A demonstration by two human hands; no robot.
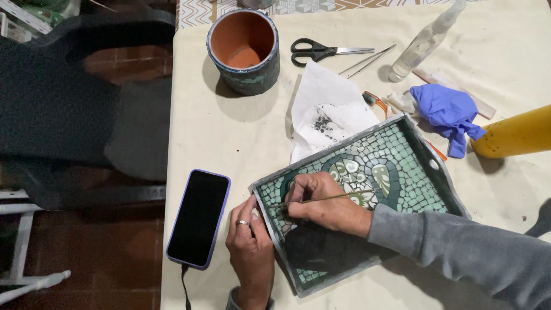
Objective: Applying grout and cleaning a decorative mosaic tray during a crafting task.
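Note:
A grey-rimmed tray with a green mosaic inside lies tilted on the cloth-covered table. My right hand rests inside it, fingers closed on a thin stick-like tool whose tip touches the tiles near the tray's left corner. My left hand, a ring on one finger, lies against the tray's left rim with its fingers spread, steadying it. The grey sleeve of my right arm covers the tray's lower right part.
A dark phone in a purple case lies left of the tray, cable plugged in. Behind are a terracotta pot, scissors, white paper, a clear bottle, a blue glove, a yellow bottle. A black chair stands left.

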